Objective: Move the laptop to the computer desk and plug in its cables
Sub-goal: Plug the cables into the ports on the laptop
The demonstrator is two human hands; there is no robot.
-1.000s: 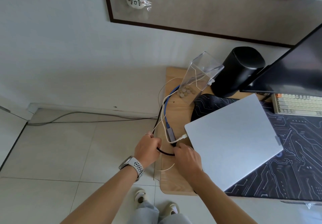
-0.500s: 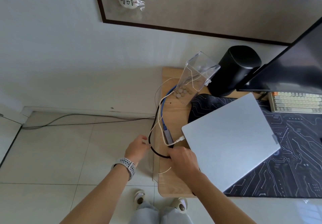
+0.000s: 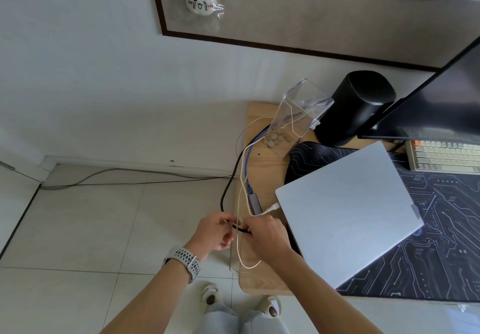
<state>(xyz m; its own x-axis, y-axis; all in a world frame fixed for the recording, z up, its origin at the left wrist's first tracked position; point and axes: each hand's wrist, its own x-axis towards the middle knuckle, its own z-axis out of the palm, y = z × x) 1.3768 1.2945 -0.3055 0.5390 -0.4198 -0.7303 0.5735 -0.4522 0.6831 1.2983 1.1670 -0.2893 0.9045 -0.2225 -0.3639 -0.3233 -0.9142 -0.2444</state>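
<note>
The closed silver laptop (image 3: 348,211) lies on the dark desk mat (image 3: 428,250) of the wooden desk (image 3: 262,279). A black cable (image 3: 230,183) loops down past the desk's left edge. My left hand (image 3: 214,232) and my right hand (image 3: 268,235) both pinch the black cable just left of the laptop's near corner. A white cable (image 3: 242,185) has its plug (image 3: 272,207) lying at the laptop's left side. Next to the white cable, a blue cable (image 3: 248,162) ends in a grey adapter (image 3: 253,202).
A clear plastic box (image 3: 298,118) with coins, a black speaker (image 3: 355,107), a monitor (image 3: 441,105) and a keyboard (image 3: 444,157) stand at the back of the desk. A tiled floor with cables (image 3: 104,177) along the wall lies to the left. My feet (image 3: 239,300) are below the desk edge.
My left hand slid out to the left along the black cable, then came back beside my right hand. The black loop hangs straighter. The laptop has not moved.
</note>
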